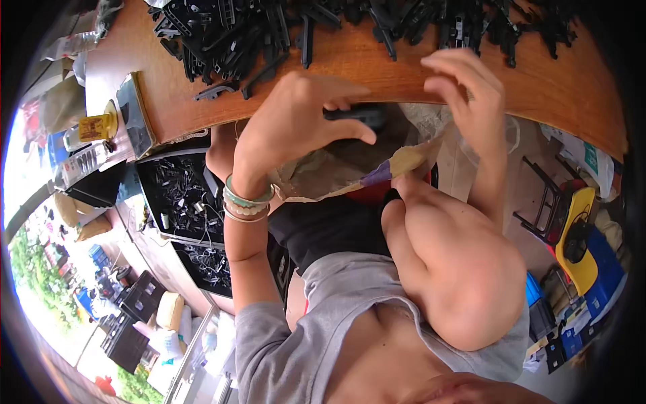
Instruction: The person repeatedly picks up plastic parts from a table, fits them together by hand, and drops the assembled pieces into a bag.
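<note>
My left hand (303, 121), with bangles on its wrist, is over an open brown sack (316, 185) at my lap. Its thumb and fingers are apart. A blurred black plastic part (367, 118) shows just past the thumb, over the sack's mouth; whether the hand touches it I cannot tell. To the right, my right hand (471, 97) is raised at the table's front edge, fingers stretched and thumb apart, nothing in them. A heap of black plastic parts (229, 40) lies on the wooden table (350, 67) beyond both hands.
Black trays (182, 195) of small dark parts stand at the left, below the table. On the table's left side are a dark flat box (136, 111) and a yellow-labelled container (97, 128). A yellow stool (579, 236) is at the right.
</note>
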Action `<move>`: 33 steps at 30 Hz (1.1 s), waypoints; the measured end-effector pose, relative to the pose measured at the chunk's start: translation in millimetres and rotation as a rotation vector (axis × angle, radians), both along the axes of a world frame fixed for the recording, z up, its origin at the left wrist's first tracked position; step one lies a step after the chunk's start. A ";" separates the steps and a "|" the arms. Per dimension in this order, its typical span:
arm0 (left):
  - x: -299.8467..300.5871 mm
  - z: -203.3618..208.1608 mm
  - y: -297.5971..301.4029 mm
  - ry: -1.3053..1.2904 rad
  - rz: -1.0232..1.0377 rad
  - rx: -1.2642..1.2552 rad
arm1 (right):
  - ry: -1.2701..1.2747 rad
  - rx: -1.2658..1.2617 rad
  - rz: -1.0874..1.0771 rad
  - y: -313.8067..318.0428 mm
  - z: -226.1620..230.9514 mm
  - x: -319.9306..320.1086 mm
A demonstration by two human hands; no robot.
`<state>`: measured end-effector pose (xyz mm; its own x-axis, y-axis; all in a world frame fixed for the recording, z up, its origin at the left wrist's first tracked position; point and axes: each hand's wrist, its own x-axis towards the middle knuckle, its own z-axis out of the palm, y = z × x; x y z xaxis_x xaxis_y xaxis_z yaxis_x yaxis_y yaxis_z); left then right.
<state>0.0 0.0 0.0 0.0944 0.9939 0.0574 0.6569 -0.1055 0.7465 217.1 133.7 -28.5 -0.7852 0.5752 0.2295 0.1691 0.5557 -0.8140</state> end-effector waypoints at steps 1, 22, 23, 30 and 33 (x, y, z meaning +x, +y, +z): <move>1.6 5.7 5.3 -0.039 0.092 0.038 | 0.044 0.178 -0.090 6.2 -2.9 -4.4; 16.8 -9.7 39.1 -0.726 0.546 0.102 | 0.180 0.558 -0.382 16.3 -18.9 -20.2; 17.9 -12.1 37.3 -0.728 0.548 0.102 | 0.179 0.558 -0.380 16.6 -17.5 -18.7; 25.4 -12.9 30.1 -0.894 0.427 -0.121 | 0.391 -0.134 0.121 12.7 11.3 -7.5; 29.4 -5.1 26.5 -0.968 0.383 -0.263 | 0.399 -0.024 0.107 5.8 15.3 -19.0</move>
